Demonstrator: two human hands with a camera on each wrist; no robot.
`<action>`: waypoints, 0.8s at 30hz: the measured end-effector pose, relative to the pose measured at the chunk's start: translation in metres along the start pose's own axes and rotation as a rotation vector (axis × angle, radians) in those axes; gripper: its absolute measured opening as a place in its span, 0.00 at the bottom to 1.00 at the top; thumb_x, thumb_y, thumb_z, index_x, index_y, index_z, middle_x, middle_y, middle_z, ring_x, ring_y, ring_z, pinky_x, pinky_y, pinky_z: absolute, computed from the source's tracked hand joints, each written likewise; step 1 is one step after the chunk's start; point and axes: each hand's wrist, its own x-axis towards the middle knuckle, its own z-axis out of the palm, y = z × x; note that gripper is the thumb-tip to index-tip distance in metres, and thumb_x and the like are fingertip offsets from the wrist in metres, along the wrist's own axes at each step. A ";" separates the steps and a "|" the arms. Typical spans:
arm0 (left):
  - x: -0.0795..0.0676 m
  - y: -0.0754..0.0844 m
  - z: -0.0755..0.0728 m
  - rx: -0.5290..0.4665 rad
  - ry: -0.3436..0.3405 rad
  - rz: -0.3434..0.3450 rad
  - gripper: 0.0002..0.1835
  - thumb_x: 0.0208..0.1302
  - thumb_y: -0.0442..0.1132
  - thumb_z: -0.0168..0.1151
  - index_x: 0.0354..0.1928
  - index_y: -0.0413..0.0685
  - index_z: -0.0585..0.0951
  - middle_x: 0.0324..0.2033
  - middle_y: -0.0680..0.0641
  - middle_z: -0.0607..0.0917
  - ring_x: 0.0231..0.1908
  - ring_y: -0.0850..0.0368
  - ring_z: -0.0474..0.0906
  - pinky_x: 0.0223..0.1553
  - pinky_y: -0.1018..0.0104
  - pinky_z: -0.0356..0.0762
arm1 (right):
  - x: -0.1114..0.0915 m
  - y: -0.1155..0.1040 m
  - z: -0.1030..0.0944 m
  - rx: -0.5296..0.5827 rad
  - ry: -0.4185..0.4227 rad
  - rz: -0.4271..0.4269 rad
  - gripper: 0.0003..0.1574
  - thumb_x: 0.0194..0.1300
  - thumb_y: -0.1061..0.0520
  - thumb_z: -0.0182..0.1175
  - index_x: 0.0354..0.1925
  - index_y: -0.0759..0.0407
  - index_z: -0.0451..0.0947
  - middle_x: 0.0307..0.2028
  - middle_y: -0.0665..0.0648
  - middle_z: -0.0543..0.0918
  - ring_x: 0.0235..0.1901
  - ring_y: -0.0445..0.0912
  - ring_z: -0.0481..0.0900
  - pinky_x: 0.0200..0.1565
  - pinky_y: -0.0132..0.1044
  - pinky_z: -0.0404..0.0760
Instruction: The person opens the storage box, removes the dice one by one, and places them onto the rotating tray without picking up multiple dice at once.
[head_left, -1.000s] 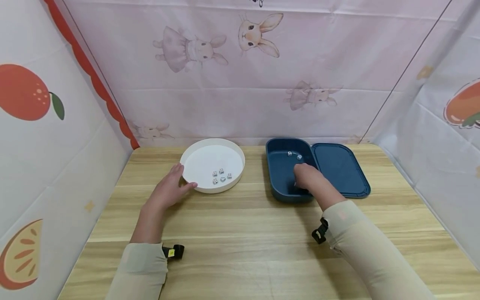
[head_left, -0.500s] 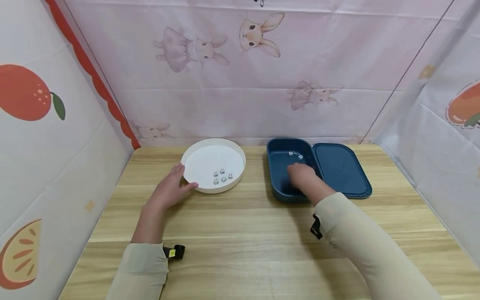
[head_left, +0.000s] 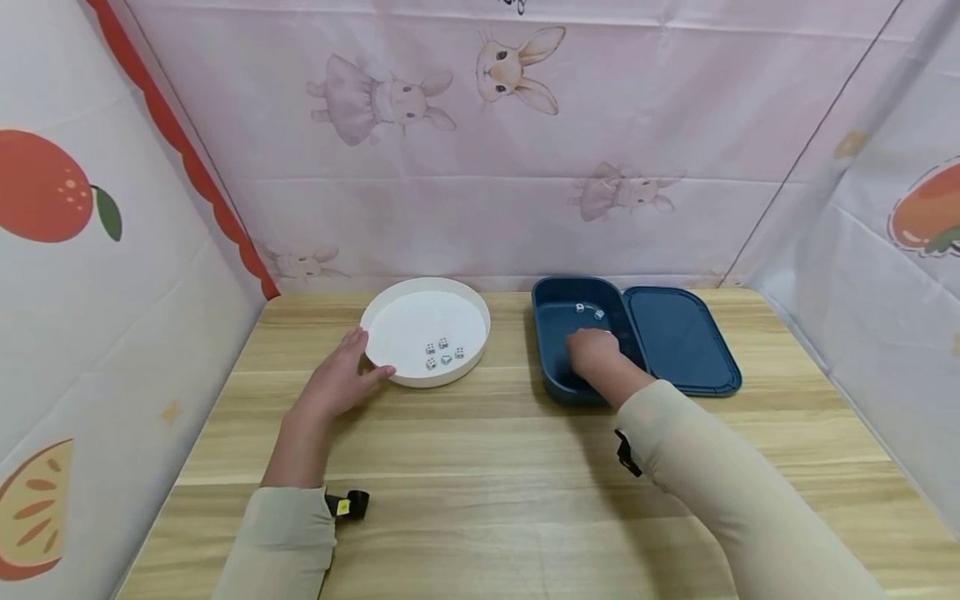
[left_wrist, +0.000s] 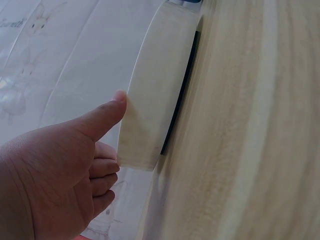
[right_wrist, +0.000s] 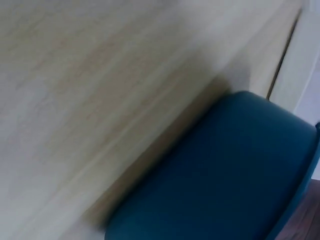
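Observation:
My left hand rests against the left side of a round white tray, thumb and fingers spread along its rim. In the left wrist view, the thumb of the left hand touches the tray's rim, with the other fingers loosely bent beside it. Several white dice lie in the tray. My right hand reaches down into a dark blue box; its fingertips are hidden, and I cannot tell what they hold. Two dice show at the far end of the box.
A dark blue lid lies flat against the right side of the box. Wooden tabletop stretches in front of both containers. A pink rabbit-print cloth hangs right behind them, with printed cloth at both sides.
My right hand has moved leftward inside the box, away from its right wall. The left hand, the tray and its dice have stayed put.

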 end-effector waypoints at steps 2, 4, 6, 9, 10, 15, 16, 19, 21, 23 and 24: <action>0.000 0.000 0.000 -0.004 -0.001 -0.002 0.52 0.65 0.62 0.59 0.77 0.39 0.47 0.78 0.38 0.44 0.77 0.41 0.38 0.74 0.40 0.44 | 0.000 -0.003 0.000 -0.017 0.005 0.004 0.19 0.72 0.63 0.50 0.58 0.63 0.78 0.57 0.65 0.80 0.55 0.58 0.79 0.58 0.57 0.78; 0.000 -0.001 0.000 -0.007 -0.001 -0.003 0.52 0.65 0.62 0.59 0.77 0.39 0.47 0.78 0.38 0.44 0.77 0.41 0.38 0.74 0.40 0.45 | 0.000 -0.004 0.001 -0.024 0.006 0.006 0.20 0.73 0.62 0.50 0.58 0.62 0.78 0.57 0.65 0.80 0.56 0.58 0.78 0.59 0.58 0.77; 0.001 -0.002 0.001 -0.006 -0.003 0.001 0.52 0.66 0.61 0.59 0.77 0.39 0.47 0.78 0.38 0.44 0.77 0.41 0.38 0.74 0.40 0.44 | 0.001 -0.002 0.001 -0.023 0.006 0.002 0.19 0.73 0.62 0.50 0.58 0.62 0.78 0.57 0.64 0.80 0.55 0.57 0.79 0.58 0.57 0.79; 0.001 -0.002 0.001 0.001 0.002 0.020 0.51 0.67 0.59 0.60 0.77 0.38 0.47 0.77 0.37 0.45 0.77 0.40 0.38 0.74 0.40 0.45 | 0.002 0.005 0.000 -0.015 0.007 -0.019 0.19 0.72 0.63 0.51 0.58 0.61 0.78 0.57 0.64 0.80 0.53 0.57 0.79 0.52 0.56 0.82; 0.001 -0.002 0.001 0.003 0.005 0.025 0.51 0.67 0.59 0.60 0.77 0.38 0.47 0.77 0.36 0.45 0.77 0.40 0.39 0.74 0.40 0.45 | 0.002 0.008 0.000 -0.013 0.011 -0.031 0.19 0.72 0.64 0.52 0.58 0.61 0.78 0.57 0.64 0.80 0.53 0.56 0.80 0.50 0.55 0.83; 0.000 0.000 0.000 0.010 0.009 0.041 0.51 0.67 0.59 0.60 0.76 0.35 0.47 0.77 0.34 0.45 0.77 0.38 0.40 0.74 0.40 0.45 | 0.001 0.027 0.001 0.059 0.077 -0.101 0.12 0.67 0.60 0.58 0.47 0.64 0.81 0.45 0.64 0.84 0.41 0.53 0.82 0.40 0.47 0.83; 0.000 0.000 0.000 0.010 0.007 0.041 0.51 0.67 0.59 0.60 0.76 0.35 0.47 0.77 0.34 0.45 0.77 0.38 0.40 0.74 0.40 0.44 | 0.001 0.031 0.001 0.093 0.103 -0.122 0.11 0.66 0.59 0.60 0.44 0.63 0.82 0.43 0.62 0.85 0.38 0.51 0.82 0.39 0.46 0.83; 0.000 0.000 0.000 0.012 0.006 0.039 0.51 0.67 0.59 0.60 0.76 0.35 0.47 0.77 0.34 0.45 0.77 0.38 0.40 0.74 0.40 0.44 | -0.001 0.039 0.003 0.250 0.164 -0.159 0.09 0.64 0.56 0.64 0.38 0.61 0.86 0.35 0.58 0.86 0.32 0.48 0.81 0.38 0.44 0.83; 0.000 0.000 0.000 0.013 0.007 0.037 0.51 0.67 0.59 0.59 0.76 0.35 0.47 0.77 0.34 0.45 0.77 0.38 0.40 0.74 0.39 0.45 | -0.002 0.042 0.005 0.354 0.219 -0.181 0.10 0.64 0.55 0.65 0.39 0.59 0.88 0.36 0.56 0.88 0.35 0.47 0.82 0.40 0.45 0.84; 0.001 0.000 0.000 0.012 0.012 0.034 0.51 0.67 0.59 0.60 0.76 0.35 0.48 0.77 0.34 0.46 0.77 0.38 0.40 0.74 0.40 0.45 | -0.004 0.043 0.006 0.438 0.266 -0.204 0.12 0.65 0.54 0.64 0.43 0.59 0.88 0.38 0.57 0.89 0.38 0.48 0.84 0.42 0.46 0.85; 0.001 0.000 0.000 0.010 0.014 0.031 0.51 0.67 0.59 0.60 0.77 0.36 0.48 0.77 0.35 0.46 0.77 0.39 0.40 0.74 0.40 0.45 | -0.004 0.044 0.007 0.468 0.295 -0.215 0.14 0.66 0.54 0.64 0.45 0.59 0.87 0.40 0.57 0.89 0.40 0.48 0.85 0.43 0.46 0.85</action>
